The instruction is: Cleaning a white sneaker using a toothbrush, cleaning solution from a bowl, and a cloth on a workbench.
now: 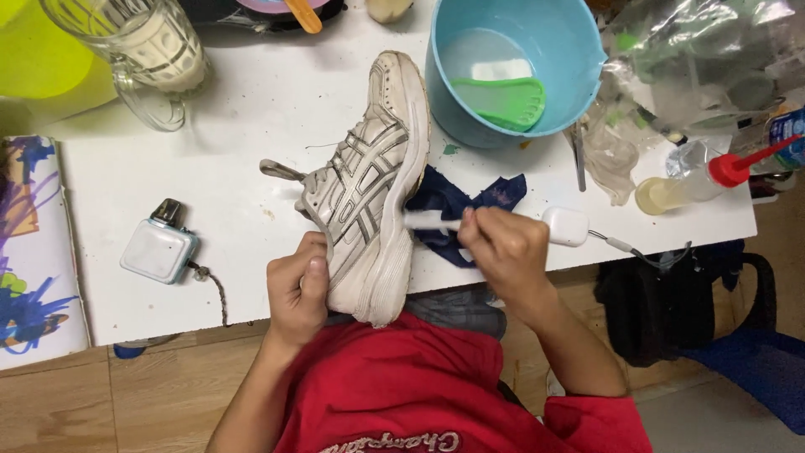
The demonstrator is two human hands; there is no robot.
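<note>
Table: white table (pixel 251 126) spans the view, its near edge at the person's lap; wood floor below.
Open room: bare tabletop left of the sneaker, toward the small white device (pixel 158 249).
Basin: blue basin (pixel 470 109) at the far right, holding a green brush (pixel 503 101).
Sneaker: white sneaker (pixel 373 184) lies across the middle, heel over the near edge, on a dark cloth (pixel 486 201).
Left hand: left hand (pixel 298 289) curls around the heel, fingers pressed together.
Right hand: right hand (pixel 503 247) pinches a white brush (pixel 428 221) against the shoe's side.
</note>
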